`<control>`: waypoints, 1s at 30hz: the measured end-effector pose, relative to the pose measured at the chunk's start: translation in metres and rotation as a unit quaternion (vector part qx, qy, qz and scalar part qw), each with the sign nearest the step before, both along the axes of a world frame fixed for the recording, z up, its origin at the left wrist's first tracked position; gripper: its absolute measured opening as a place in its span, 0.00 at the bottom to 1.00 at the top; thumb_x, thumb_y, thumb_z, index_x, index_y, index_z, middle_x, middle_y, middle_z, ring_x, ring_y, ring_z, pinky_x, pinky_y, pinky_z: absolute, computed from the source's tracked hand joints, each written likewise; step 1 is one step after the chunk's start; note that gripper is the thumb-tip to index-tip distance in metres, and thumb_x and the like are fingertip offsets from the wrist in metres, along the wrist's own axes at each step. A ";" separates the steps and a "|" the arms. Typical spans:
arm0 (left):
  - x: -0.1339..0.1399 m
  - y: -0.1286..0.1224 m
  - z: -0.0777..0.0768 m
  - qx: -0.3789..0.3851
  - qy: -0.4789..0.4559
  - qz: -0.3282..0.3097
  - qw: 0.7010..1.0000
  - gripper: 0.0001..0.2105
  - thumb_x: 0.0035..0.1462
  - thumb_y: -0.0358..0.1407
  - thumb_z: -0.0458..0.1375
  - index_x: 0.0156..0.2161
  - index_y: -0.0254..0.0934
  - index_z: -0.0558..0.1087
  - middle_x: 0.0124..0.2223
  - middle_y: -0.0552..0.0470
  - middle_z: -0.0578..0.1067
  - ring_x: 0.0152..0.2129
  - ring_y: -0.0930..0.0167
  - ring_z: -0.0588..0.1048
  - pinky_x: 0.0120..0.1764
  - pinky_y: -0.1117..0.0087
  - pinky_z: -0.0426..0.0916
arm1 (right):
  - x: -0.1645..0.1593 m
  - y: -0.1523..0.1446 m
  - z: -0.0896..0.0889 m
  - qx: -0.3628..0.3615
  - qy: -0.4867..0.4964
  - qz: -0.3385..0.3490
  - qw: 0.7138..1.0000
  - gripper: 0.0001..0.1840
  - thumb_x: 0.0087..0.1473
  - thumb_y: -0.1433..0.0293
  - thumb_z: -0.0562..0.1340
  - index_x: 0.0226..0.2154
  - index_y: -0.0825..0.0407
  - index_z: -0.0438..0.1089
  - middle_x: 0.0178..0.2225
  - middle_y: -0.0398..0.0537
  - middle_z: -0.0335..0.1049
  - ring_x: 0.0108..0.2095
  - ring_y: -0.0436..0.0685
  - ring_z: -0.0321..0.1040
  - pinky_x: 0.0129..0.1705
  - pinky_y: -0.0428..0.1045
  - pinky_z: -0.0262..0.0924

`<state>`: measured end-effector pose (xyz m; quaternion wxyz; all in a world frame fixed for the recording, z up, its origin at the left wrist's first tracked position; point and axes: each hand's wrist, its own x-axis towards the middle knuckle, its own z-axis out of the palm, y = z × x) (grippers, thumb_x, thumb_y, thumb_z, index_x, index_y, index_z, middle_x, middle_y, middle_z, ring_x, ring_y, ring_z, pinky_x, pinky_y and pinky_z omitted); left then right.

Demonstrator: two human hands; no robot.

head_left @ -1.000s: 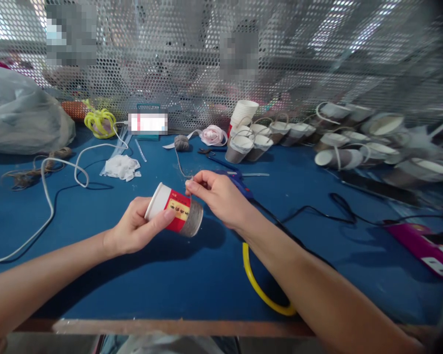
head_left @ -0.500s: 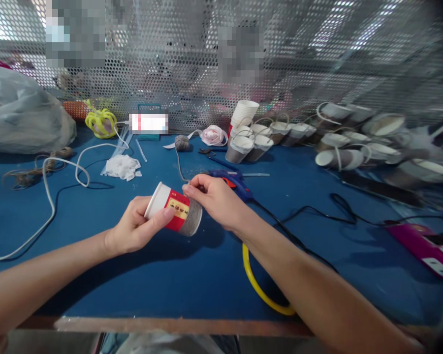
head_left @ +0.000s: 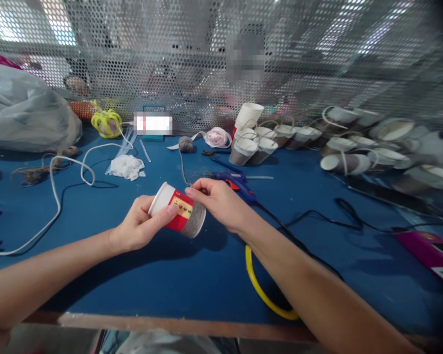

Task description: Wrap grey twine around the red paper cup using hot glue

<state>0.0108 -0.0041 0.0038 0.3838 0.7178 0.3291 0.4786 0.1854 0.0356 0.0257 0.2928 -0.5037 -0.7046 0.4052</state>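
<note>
A white paper cup (head_left: 180,223) with a red and yellow label lies tilted on its side in the air, its rim to the left. Grey yarn (head_left: 195,221) is wound round its base end. My left hand (head_left: 142,223) is closed on the cup near the rim, thumb across the label. At the wound end, my right hand (head_left: 216,199) pinches the yarn against the cup's upper side. From there a strand (head_left: 182,169) runs back to a small grey yarn ball (head_left: 185,144) on the table. A blue glue gun (head_left: 239,184) lies just behind my right hand.
Several wrapped cups with handles (head_left: 245,150) stand at the back right, by a stack of paper cups (head_left: 249,115). A white cable (head_left: 55,196) loops at left; a purple power strip (head_left: 428,253) lies at right. A yellow ring (head_left: 258,285) sits under my right forearm.
The whole view has shifted slightly, so the table things appear a little further right. Both hands keep their hold on the cup and yarn, with hardly any other movement.
</note>
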 end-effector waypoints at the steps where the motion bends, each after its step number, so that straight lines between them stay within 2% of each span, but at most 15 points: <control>1: 0.000 0.000 0.002 0.034 0.009 0.010 0.999 0.13 0.55 0.34 0.52 0.22 0.32 0.68 0.18 0.56 0.65 0.15 0.79 0.59 0.19 0.79 0.56 | 0.001 0.001 0.001 0.006 -0.008 -0.003 1.000 0.15 0.50 0.58 0.55 0.23 0.53 0.63 0.20 0.40 0.60 0.20 0.47 0.53 0.22 0.45 0.49; 3: 0.000 0.000 0.004 0.107 0.022 0.029 0.994 0.12 0.54 0.32 0.52 0.21 0.32 0.67 0.19 0.56 0.65 0.15 0.79 0.59 0.19 0.79 0.57 | 0.005 0.004 0.005 0.023 -0.022 -0.017 0.999 0.19 0.51 0.56 0.53 0.23 0.54 0.64 0.21 0.42 0.61 0.22 0.48 0.55 0.24 0.45 0.51; 5: 0.000 0.001 0.004 0.149 0.026 0.042 0.988 0.10 0.54 0.30 0.52 0.23 0.32 0.67 0.22 0.54 0.68 0.17 0.79 0.62 0.20 0.79 0.58 | 0.009 0.005 0.012 0.021 -0.012 -0.037 0.999 0.23 0.52 0.52 0.50 0.22 0.54 0.63 0.22 0.44 0.63 0.23 0.49 0.58 0.26 0.46 0.53; 7: 0.000 0.004 0.002 0.147 0.019 0.058 0.987 0.08 0.55 0.30 0.51 0.27 0.32 0.69 0.25 0.52 0.71 0.18 0.78 0.64 0.22 0.79 0.60 | 0.011 0.002 0.020 -0.020 0.022 -0.026 0.999 0.26 0.51 0.49 0.48 0.22 0.54 0.63 0.23 0.46 0.64 0.25 0.50 0.60 0.25 0.46 0.54; 9: -0.001 0.008 -0.002 0.132 0.009 0.072 0.989 0.07 0.55 0.31 0.51 0.29 0.32 0.70 0.26 0.52 0.72 0.19 0.77 0.66 0.23 0.78 0.61 | 0.012 -0.002 0.026 -0.079 0.052 0.031 0.995 0.27 0.50 0.48 0.48 0.23 0.54 0.63 0.24 0.47 0.65 0.27 0.51 0.62 0.26 0.46 0.54; 11: -0.003 0.012 -0.005 0.122 0.005 0.068 0.990 0.07 0.55 0.32 0.52 0.31 0.32 0.71 0.27 0.52 0.73 0.20 0.77 0.67 0.25 0.78 0.63 | 0.010 -0.005 0.028 -0.104 0.074 0.080 0.989 0.24 0.49 0.50 0.52 0.24 0.54 0.63 0.24 0.45 0.65 0.26 0.49 0.61 0.27 0.45 0.55; 13: -0.004 0.015 -0.006 0.103 0.001 0.048 0.994 0.08 0.55 0.33 0.53 0.33 0.32 0.73 0.29 0.51 0.74 0.23 0.76 0.69 0.27 0.77 0.64 | 0.007 -0.007 0.027 -0.097 0.096 0.083 0.987 0.19 0.49 0.54 0.56 0.24 0.53 0.62 0.23 0.42 0.63 0.24 0.48 0.59 0.28 0.45 0.55; 15: -0.005 0.019 -0.005 0.038 -0.022 0.025 0.999 0.08 0.53 0.35 0.54 0.33 0.32 0.74 0.29 0.51 0.75 0.24 0.74 0.70 0.29 0.76 0.65 | 0.005 -0.009 0.025 -0.063 0.088 0.062 0.992 0.16 0.49 0.57 0.57 0.23 0.53 0.60 0.22 0.40 0.61 0.23 0.47 0.57 0.27 0.45 0.54; 17: -0.004 0.021 -0.003 -0.081 -0.077 0.001 0.994 0.10 0.51 0.39 0.57 0.33 0.32 0.74 0.29 0.51 0.76 0.24 0.74 0.71 0.29 0.76 0.65 | 0.004 -0.013 0.024 -0.010 0.028 0.047 0.998 0.14 0.49 0.60 0.57 0.22 0.52 0.59 0.20 0.39 0.58 0.21 0.47 0.54 0.25 0.45 0.51; 20: 0.001 0.023 0.000 -0.257 -0.182 -0.038 0.948 0.13 0.45 0.41 0.61 0.32 0.31 0.74 0.27 0.51 0.76 0.23 0.74 0.71 0.29 0.75 0.66 | 0.003 -0.023 0.019 0.086 -0.055 0.042 0.994 0.13 0.50 0.64 0.56 0.20 0.51 0.57 0.19 0.38 0.55 0.21 0.47 0.51 0.24 0.45 0.48; 22: 0.004 0.022 0.002 -0.325 -0.217 -0.056 0.919 0.14 0.41 0.40 0.63 0.31 0.30 0.75 0.25 0.51 0.75 0.22 0.74 0.71 0.29 0.74 0.66 | 0.002 -0.030 0.015 0.125 -0.068 0.045 0.989 0.12 0.50 0.66 0.56 0.20 0.51 0.55 0.20 0.38 0.56 0.22 0.48 0.52 0.25 0.45 0.49; 25: 0.006 0.021 0.003 -0.371 -0.215 -0.055 0.902 0.13 0.39 0.38 0.65 0.29 0.30 0.75 0.23 0.52 0.74 0.20 0.75 0.70 0.27 0.75 0.64 | 0.004 -0.035 0.007 0.147 -0.083 0.051 0.984 0.13 0.51 0.66 0.56 0.20 0.51 0.55 0.21 0.39 0.58 0.23 0.48 0.54 0.26 0.45 0.50; 27: 0.007 0.019 0.003 -0.366 -0.197 -0.041 0.909 0.11 0.38 0.36 0.65 0.28 0.30 0.74 0.22 0.53 0.74 0.19 0.76 0.70 0.26 0.75 0.64 | 0.007 -0.035 0.005 0.152 -0.088 0.047 0.983 0.13 0.51 0.64 0.56 0.20 0.51 0.57 0.21 0.40 0.60 0.23 0.49 0.56 0.27 0.46 0.52; 30: 0.009 0.017 0.002 -0.349 -0.160 -0.034 0.923 0.11 0.38 0.35 0.65 0.28 0.30 0.74 0.23 0.53 0.74 0.19 0.76 0.69 0.27 0.75 0.64 | 0.013 -0.031 0.005 0.165 -0.064 -0.016 0.984 0.13 0.55 0.61 0.52 0.25 0.51 0.61 0.25 0.43 0.64 0.28 0.51 0.61 0.32 0.47 0.55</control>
